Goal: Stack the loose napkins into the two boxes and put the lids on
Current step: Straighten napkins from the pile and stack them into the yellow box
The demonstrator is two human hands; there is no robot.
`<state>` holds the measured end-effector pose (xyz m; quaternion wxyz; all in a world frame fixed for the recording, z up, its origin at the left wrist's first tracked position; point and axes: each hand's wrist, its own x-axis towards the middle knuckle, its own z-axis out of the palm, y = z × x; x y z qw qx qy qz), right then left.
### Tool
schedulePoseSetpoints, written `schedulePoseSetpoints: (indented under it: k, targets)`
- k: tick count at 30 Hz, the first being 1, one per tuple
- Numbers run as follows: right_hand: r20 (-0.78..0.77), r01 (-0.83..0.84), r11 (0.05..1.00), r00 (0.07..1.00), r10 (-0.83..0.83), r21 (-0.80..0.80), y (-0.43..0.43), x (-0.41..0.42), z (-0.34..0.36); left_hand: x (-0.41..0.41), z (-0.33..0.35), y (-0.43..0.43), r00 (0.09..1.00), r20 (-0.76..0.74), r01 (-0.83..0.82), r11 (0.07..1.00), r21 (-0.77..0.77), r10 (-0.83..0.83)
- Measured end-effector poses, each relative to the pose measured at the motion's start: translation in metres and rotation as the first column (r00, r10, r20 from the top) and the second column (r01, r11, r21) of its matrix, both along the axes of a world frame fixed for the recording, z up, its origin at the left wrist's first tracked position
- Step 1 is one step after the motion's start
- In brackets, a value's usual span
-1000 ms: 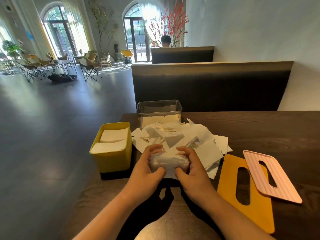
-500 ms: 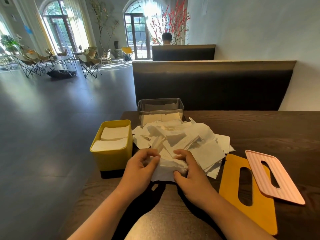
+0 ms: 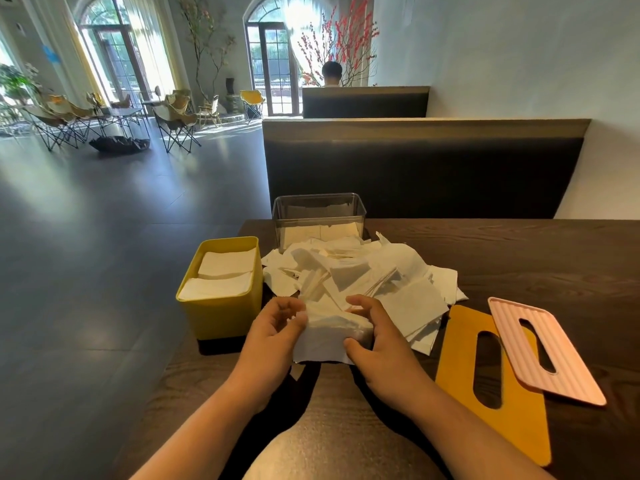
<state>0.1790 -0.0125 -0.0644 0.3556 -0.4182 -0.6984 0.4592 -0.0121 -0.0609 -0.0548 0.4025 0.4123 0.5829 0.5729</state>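
Napkins first: folded napkins (image 3: 225, 271) lie flat in two overlapping layers inside the yellow box (image 3: 221, 317), which stands at the left edge of the dark wooden table (image 3: 519, 258), lid off.

Just right of that box, my left hand (image 3: 273, 330) is curled against the left side of a small stack (image 3: 329, 337) of napkins, thumb pressed to its edge.

Stack sits low over the near table, squared between both hands, its bottom sheet hanging a little loose toward me.

My right hand (image 3: 377, 344) grips the stack's right end. Fingers are hooked over the far side, thumb on the near corner.

Behind the hands, and touching the stack's far edge, spreads the loose pile (image 3: 408, 292): white squares lying crooked, overlapping, some with corners sticking up.

At the far side of that pile stands the clear box (image 3: 318, 211), upright, open-topped, with a layer of napkins visible low inside it through the wall. Pile laps up against its front.

Right of the pile, yellow lid (image 3: 457, 358) lies flat on the table, long slot in its middle, its far corner near the pile's edge.

Pink lid (image 3: 568, 384), ribbed and slotted, rests partly on the yellow lid's right side, angled across it, its outer end on the table.

Beyond the table runs a dark bench back (image 3: 415, 168).
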Motion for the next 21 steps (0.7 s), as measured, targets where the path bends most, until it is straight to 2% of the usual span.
schedulePoseSetpoints:
  k: [4,5,7,11,13,17,21]
  targets:
    - [0.045,-0.043,0.999,0.998,0.042,0.018,-0.001,0.000,0.001,0.013,0.003,0.000,0.975,0.211,0.055,0.998,0.042,-0.062]
    - [0.049,-0.060,0.998,0.997,0.059,0.016,-0.002,0.000,0.001,0.015,0.004,0.001,0.974,0.212,0.066,0.996,0.064,-0.078]
    - [0.052,-0.084,0.995,0.995,0.082,0.047,-0.003,0.000,0.001,0.018,0.004,0.002,0.989,0.105,0.088,0.990,0.109,-0.100]
    - [0.125,-0.084,0.960,0.991,0.052,0.267,-0.005,-0.001,-0.002,0.024,0.005,0.002,0.991,-0.019,0.136,0.983,0.124,-0.134]
    - [0.152,-0.090,0.941,0.987,0.042,0.326,-0.004,-0.002,-0.005,0.023,0.001,0.004,0.993,-0.052,0.110,0.989,0.101,-0.105]
    - [0.142,-0.046,0.934,0.990,-0.005,0.354,-0.003,-0.003,-0.005,0.018,0.004,0.011,0.999,0.023,0.027,0.995,0.095,-0.029]
    - [0.073,0.008,0.948,0.997,-0.033,0.317,-0.006,-0.002,-0.001,0.014,0.005,0.019,0.999,0.025,0.040,0.997,0.061,-0.041]
